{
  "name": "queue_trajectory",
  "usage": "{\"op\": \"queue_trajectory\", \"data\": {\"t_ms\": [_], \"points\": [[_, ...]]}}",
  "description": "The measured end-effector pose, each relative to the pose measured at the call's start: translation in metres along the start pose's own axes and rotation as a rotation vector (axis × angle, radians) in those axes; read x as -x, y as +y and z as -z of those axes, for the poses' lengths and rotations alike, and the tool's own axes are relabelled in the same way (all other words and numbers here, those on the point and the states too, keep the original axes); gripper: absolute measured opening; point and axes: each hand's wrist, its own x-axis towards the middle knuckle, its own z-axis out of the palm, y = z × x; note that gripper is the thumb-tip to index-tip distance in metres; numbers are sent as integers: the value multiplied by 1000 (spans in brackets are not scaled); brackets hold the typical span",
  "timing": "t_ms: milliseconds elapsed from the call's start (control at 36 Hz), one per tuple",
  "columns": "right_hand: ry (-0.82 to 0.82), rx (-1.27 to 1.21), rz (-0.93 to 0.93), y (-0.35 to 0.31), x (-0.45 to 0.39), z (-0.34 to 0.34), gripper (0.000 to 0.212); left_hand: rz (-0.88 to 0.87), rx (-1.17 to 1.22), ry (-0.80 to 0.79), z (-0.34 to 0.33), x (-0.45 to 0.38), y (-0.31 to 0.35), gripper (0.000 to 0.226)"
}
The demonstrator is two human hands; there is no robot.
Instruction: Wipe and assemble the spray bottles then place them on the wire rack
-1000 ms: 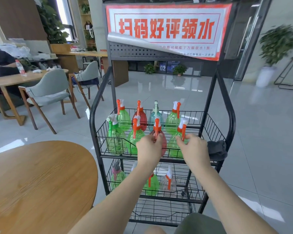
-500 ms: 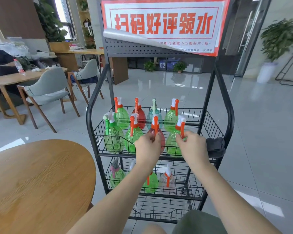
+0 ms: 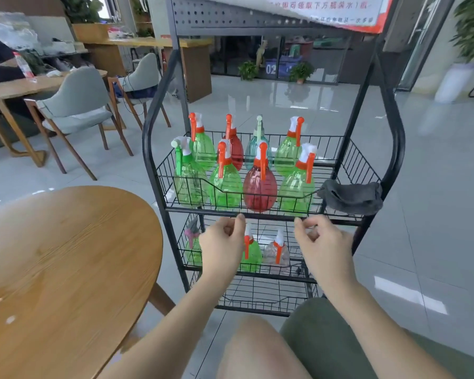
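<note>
We hold our left hand (image 3: pixel 222 242) and right hand (image 3: pixel 321 239) empty, fingers loosely curled, just below the front rail of the wire rack (image 3: pixel 260 214). On its top shelf 8 assembled spray bottles (image 3: pixel 259 187) stand. Placing looks done; next we likely reach for the 3 bottles (image 3: pixel 251 254) on the shelf beneath.

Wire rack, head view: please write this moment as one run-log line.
left hand: empty, half-curled | right hand: empty, half-curled | top basket: eight spray bottles upright | grey cloth: on basket's right corner
</note>
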Motion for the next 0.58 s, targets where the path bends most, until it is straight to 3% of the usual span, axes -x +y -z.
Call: {"op": "queue_trajectory", "data": {"t_ms": [194,389,583], "points": [[-409,35,-150,26,47,-73,28,243,-64,-9,-2,5,-82,17],[-504,68,-195,13,50,-131,26,355,-114,4,-8,-23,-112,50],[-504,97,-306,26,41,-169,44,365,-185,-53,-16,-48,-120,49]]}}
